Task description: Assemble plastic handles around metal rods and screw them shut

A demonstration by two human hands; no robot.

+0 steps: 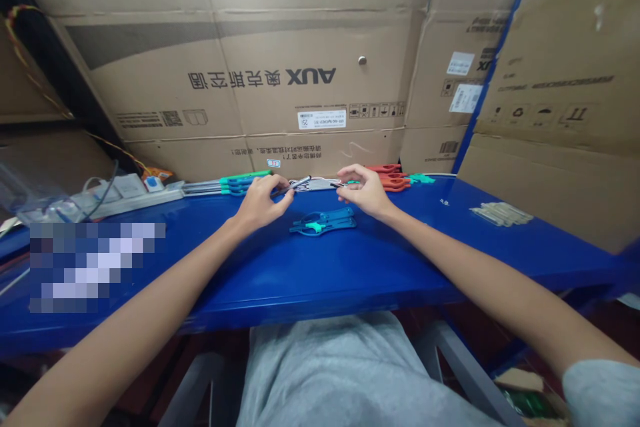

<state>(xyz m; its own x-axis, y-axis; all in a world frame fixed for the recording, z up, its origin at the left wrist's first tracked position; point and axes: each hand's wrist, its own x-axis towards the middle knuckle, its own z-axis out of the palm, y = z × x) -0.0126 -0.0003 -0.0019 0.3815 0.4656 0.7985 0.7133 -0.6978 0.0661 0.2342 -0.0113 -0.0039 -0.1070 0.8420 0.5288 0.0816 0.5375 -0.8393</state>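
Observation:
My left hand [265,200] is closed in a pinch on a slim silver rod [301,183] with a dark tip, pointing right. Facing it across a small gap, my right hand [364,190] has curled fingers around a small thin dark piece [336,185] whose kind I cannot make out. On the table below and between the hands lie blue plastic handle-shaped pieces [333,219], with a small teal piece [315,227] on top. Just behind the fingers is a bunch of thin silvery-white rods [323,184], partly hidden by my hands.
Blue and green handles with metal shafts [205,187] lie back left, beside a white power strip [140,197]. Orange-red handles [395,180] and teal pieces [421,179] lie back right. Clear slim packets [501,213] rest farther right. Cardboard [260,47] walls the blue table's [400,267] back.

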